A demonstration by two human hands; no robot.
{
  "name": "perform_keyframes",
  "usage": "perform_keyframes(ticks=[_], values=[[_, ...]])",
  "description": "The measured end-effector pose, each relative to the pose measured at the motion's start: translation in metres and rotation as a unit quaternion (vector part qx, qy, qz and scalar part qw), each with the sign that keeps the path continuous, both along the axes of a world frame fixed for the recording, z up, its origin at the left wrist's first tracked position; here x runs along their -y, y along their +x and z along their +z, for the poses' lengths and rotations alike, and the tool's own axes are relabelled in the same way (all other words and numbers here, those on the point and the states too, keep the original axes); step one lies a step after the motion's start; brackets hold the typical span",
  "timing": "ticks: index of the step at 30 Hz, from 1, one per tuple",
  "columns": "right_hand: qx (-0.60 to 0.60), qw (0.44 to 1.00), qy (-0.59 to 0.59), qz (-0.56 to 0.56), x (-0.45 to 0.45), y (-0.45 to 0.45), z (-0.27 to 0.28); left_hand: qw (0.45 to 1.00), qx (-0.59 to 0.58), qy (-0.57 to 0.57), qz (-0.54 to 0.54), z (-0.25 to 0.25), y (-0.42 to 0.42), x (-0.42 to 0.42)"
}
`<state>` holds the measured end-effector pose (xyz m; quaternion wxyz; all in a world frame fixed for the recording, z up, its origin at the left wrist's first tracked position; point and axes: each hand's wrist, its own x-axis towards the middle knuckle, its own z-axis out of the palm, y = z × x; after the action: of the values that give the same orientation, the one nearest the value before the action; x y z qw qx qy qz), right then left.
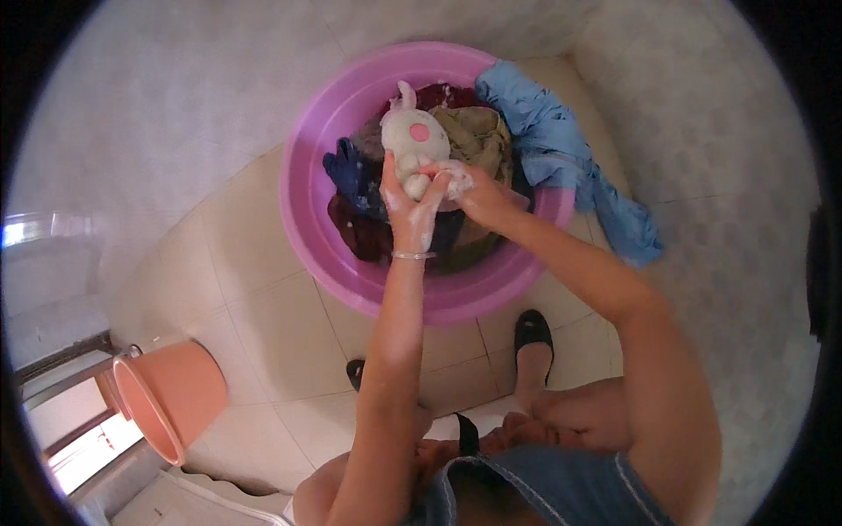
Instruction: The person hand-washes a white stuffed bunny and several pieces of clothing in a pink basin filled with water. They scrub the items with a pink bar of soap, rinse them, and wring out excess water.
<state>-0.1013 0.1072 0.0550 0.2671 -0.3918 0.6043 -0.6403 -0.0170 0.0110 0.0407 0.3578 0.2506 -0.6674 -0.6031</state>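
Note:
A white plush toy (pixel 401 135) with a pink round patch and an upright ear is held over a pink plastic tub (pixel 296 197). My left hand (pixel 411 210), soapy and wearing a bracelet, grips its lower end from the near side. Against the toy's lower right, my right hand (pixel 477 191) has foam on its fingers, which touch the toy. Whether those fingers pinch it is hard to tell. Beneath lie wet clothes: a dark blue cloth (pixel 355 181), a dark red garment (pixel 358 230) and an olive-brown cloth (pixel 473 135).
A light blue garment (pixel 549 125) hangs over the tub's right rim towards the floor. An orange bucket (pixel 177 394) lies tipped at the lower left. Walls (pixel 697 125) rise behind and to the right of the tub. My black shoe (pixel 533 329) is near its front edge on the tiled floor (pixel 263 342).

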Motion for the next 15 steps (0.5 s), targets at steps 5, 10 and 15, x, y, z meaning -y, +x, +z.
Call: perform_keyframes(ticks=[5,10,15], values=[[0.005,0.998,0.051,0.045,0.016,0.008,0.019,0.979,-0.018,0.176,0.102,-0.024,0.027,0.024],[-0.459,0.887,0.045,0.021,0.041,0.033,-0.011,0.919,-0.161,0.353,0.071,-0.066,0.021,0.033],[-0.411,0.905,0.061,-0.095,0.058,0.017,-0.022,0.831,-0.185,0.521,0.063,-0.06,-0.004,0.036]])
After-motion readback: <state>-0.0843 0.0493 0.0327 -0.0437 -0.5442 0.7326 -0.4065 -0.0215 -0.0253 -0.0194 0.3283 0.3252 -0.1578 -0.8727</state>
